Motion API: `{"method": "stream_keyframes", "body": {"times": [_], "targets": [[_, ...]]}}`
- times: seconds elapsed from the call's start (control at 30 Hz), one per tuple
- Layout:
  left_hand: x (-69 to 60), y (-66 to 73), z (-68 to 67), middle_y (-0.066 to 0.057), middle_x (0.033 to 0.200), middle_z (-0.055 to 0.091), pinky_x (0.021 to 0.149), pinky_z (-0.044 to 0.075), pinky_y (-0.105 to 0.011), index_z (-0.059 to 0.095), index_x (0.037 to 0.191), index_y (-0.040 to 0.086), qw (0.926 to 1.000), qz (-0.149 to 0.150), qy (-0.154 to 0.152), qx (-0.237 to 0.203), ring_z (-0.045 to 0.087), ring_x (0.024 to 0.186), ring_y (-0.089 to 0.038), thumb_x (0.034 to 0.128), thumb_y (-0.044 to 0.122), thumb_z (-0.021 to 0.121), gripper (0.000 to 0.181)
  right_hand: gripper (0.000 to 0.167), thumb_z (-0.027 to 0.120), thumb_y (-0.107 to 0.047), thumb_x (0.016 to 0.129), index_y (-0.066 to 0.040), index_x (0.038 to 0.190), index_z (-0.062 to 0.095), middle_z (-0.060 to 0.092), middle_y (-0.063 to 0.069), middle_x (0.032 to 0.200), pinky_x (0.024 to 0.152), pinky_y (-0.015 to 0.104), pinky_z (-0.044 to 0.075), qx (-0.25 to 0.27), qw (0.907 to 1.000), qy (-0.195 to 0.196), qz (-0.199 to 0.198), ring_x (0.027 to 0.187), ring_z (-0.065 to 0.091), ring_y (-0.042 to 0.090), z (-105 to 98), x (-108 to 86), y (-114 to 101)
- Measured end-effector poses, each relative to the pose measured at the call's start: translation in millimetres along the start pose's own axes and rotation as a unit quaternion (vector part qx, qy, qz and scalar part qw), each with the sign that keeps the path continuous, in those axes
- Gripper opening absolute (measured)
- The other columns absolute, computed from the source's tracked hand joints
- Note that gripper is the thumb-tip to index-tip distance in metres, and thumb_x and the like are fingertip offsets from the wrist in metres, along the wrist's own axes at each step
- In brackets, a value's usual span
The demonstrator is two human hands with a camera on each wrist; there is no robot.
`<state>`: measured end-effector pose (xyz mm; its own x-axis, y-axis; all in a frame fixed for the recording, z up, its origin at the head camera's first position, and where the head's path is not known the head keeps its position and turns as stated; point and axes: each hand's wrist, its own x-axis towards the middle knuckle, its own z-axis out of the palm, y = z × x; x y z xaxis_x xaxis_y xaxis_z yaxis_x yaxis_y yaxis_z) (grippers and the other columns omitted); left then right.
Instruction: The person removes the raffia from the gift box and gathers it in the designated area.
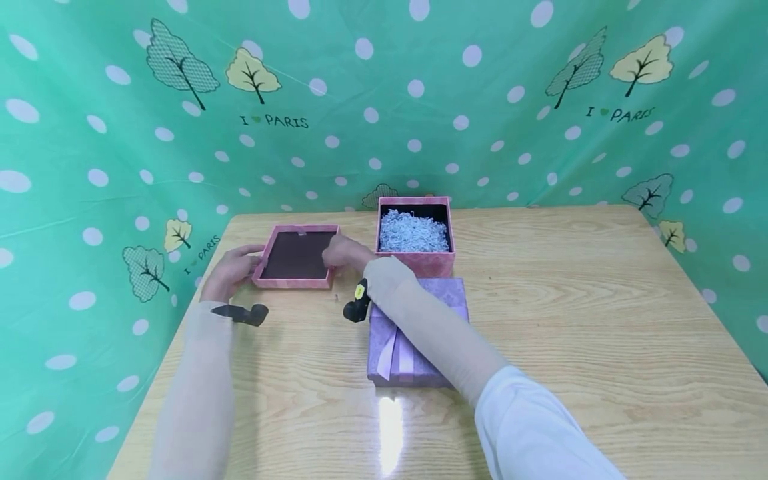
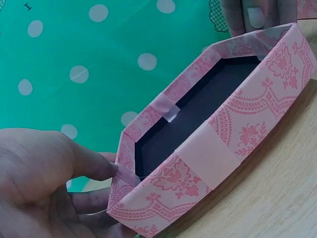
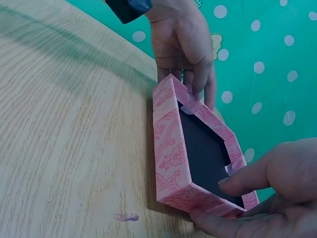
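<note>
A pink patterned lid (image 1: 292, 283), its dark inside facing up, is held between both hands at the table's back left. My left hand (image 1: 231, 270) grips its left side; in the left wrist view the left thumb (image 2: 96, 166) lies on the rim with the fingers beneath. On the opposite side my right hand (image 1: 347, 253) pinches the wall, the thumb (image 3: 245, 178) over the inside and a finger under the edge in the right wrist view. The left wrist view shows a pale ribbon band (image 2: 210, 156) across the lid's side.
Right of the lid stands a pink box (image 1: 429, 265) holding pale blue shredded filler (image 1: 413, 232). In front of it a purple box (image 1: 420, 363) with a ribbon bow lies partly under my right forearm. A green dotted cloth (image 1: 372, 147) hangs behind the wooden table (image 1: 570, 320).
</note>
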<state>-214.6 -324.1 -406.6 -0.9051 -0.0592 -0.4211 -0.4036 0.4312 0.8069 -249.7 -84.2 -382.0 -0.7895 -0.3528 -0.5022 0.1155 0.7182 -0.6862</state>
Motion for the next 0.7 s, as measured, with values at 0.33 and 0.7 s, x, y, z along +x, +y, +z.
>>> {"method": "stream_keyframes", "body": {"times": [0.33,0.7], "targets": [[-0.9,0.2,1.2,-0.027,0.143,0.037,0.112,0.036,-0.048,0.022,0.149,-0.002,0.9999,0.008,-0.004,0.013,0.042,0.126,-0.035,0.1022,0.018,0.034,0.052,0.035,0.051,-0.011,0.094,0.005,0.125,0.050,0.056,0.014,0.118,0.081,0.031,0.055,-0.058,0.9975,-0.008,-0.038,0.094,0.059,0.025,-9,-17.6,-6],[-8.8,22.0,3.4,-0.025,0.146,0.037,0.109,0.037,-0.052,0.029,0.147,0.003,0.9879,0.015,0.141,0.063,0.037,0.133,-0.039,0.1012,0.031,0.034,0.054,0.050,0.055,-0.022,0.095,0.001,0.138,0.042,0.052,0.014,0.137,0.096,0.033,0.050,-0.120,0.9835,0.054,-0.124,0.111,0.056,0.022,-29,-34.0,-12]]}}
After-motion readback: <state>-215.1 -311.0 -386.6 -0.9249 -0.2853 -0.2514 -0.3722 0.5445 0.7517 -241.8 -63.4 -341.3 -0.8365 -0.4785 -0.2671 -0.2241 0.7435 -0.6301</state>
